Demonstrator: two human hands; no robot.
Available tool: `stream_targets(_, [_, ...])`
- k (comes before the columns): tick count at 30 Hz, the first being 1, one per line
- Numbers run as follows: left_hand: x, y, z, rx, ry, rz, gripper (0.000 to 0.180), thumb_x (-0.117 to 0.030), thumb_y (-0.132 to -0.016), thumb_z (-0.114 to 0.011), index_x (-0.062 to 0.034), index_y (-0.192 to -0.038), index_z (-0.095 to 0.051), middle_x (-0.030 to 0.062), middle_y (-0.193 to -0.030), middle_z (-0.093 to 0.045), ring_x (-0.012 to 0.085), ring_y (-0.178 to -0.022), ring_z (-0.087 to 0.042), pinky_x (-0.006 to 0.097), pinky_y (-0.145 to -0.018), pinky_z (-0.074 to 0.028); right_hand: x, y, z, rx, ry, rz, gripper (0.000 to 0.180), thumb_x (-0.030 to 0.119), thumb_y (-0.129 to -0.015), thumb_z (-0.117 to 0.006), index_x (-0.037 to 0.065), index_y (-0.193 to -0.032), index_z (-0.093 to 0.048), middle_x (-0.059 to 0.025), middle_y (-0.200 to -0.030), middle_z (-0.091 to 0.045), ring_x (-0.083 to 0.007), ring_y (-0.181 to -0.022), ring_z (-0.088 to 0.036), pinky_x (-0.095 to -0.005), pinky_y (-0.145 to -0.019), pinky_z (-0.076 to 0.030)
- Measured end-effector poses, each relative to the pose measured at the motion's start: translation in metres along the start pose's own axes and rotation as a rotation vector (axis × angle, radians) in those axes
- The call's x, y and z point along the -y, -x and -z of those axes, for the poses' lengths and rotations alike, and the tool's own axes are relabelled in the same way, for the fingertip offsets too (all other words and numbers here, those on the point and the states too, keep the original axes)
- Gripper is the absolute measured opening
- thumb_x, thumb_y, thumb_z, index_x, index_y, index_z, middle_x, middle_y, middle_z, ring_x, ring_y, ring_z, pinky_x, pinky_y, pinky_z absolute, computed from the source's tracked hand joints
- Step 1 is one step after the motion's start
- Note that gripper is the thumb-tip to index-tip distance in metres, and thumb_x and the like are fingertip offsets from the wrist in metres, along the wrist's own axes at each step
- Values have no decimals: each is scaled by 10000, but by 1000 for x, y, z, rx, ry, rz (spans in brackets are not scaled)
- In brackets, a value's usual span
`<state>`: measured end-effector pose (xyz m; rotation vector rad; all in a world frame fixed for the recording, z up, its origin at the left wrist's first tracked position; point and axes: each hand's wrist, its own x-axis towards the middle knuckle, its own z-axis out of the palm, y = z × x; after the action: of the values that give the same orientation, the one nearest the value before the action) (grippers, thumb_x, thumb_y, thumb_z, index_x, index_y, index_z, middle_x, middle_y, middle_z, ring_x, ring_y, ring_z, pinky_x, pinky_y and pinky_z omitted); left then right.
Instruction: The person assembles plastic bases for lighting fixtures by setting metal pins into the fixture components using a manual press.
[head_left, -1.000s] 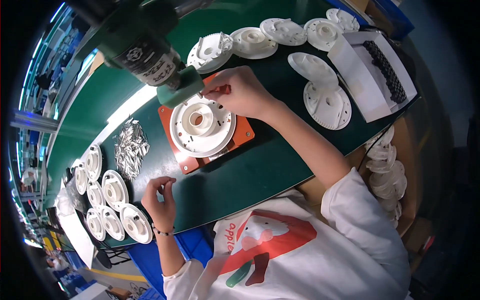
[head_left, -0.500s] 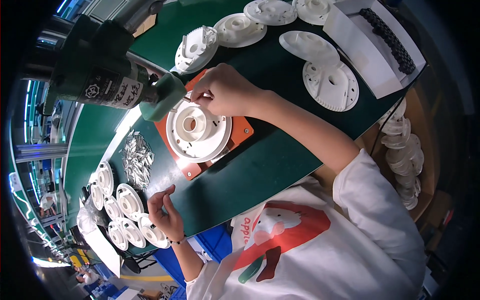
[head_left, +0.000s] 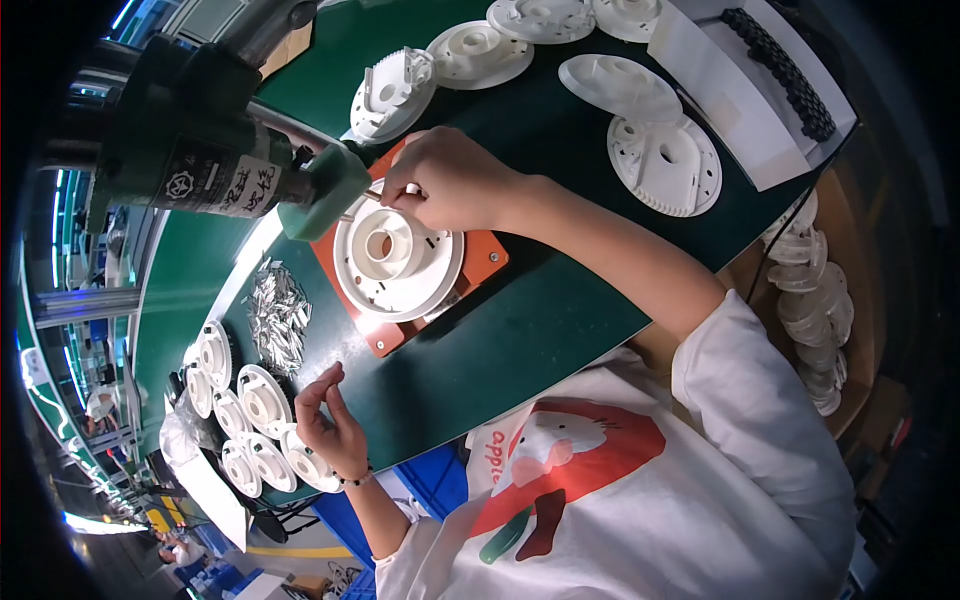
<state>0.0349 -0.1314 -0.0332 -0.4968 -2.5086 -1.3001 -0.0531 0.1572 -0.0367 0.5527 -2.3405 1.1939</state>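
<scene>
A white round plastic part (head_left: 405,298) with a raised hub sits on an orange fixture plate (head_left: 484,262) under the green press head (head_left: 325,192). My right hand (head_left: 445,185) is over the far edge of that part, fingertips pinched together close beside the press head. Whatever is between those fingertips is too small and hidden to make out. Apart from the work, my left hand (head_left: 335,432) hovers near the table's front edge, fingers loosely curled and thumb apart, with nothing visible in it. White round parts (head_left: 262,402) stand just left of it.
A pile of small silvery metal strips (head_left: 278,318) lies left of the fixture. More white parts (head_left: 480,55) line the far side, with others (head_left: 665,165) at right. A white box (head_left: 740,90) holds a black knobbly strip. Below the right edge, a carton (head_left: 862,345) holds white parts.
The view has shifted very slightly. Both hands hold nearly the same positions, the right still pinched by the press head and the left still hovering.
</scene>
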Motion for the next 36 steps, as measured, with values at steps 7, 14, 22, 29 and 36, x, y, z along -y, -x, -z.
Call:
stream_targets(7, [-8, -11, 4, 16, -182, -151, 128, 118, -728, -566, 33, -823, -580, 125, -823, -611, 182, -707, -560, 241, -621, -419, 19, -3, 8, 194, 347, -44, 75, 87, -694, -609, 40, -690, -668, -71, -986, -570, -233, -937, -515, -322, -781, -452])
stream_targets(14, [-28, -56, -22, -15, 36, -163, 100, 94, -753, -593, 62, -847, -595, 89, -784, -643, 109, -668, -578, 202, -639, -446, 20, 18, 8, 213, 307, 11, 249, 70, -748, -573, 10, -986, -613, -145, -1242, -402, -302, -1155, -373, -382, -940, -356])
stream_targets(22, [-23, -108, -71, 111, 286, -70, 92, 45, -776, -598, 49, -868, -589, 61, -796, -647, 67, -645, -566, 189, -603, -447, 24, 56, -4, -163, 19, -29, 289, 50, -723, -596, 9, -1009, -582, -142, -1205, -453, -313, -1106, -429, -386, -939, -363])
stream_targets(29, [-34, -122, -77, 226, -165, -259, 146, 30, -668, -663, -36, -796, -637, 49, -727, -637, 132, -523, -508, 235, -490, -387, 23, 58, -2, -155, 13, -63, 301, 56, -713, -603, 14, -1010, -582, -150, -1198, -447, -324, -1098, -427, -401, -923, -378])
stream_targets(36, [-37, -122, -74, 262, -161, -209, 152, 48, -688, -649, -13, -828, -655, 51, -732, -649, 98, -586, -553, 223, -564, -434, 27, 57, -2, -171, -29, -78, 304, 55, -699, -601, 19, -1000, -577, -150, -1175, -445, -331, -1110, -422, -412, -924, -382])
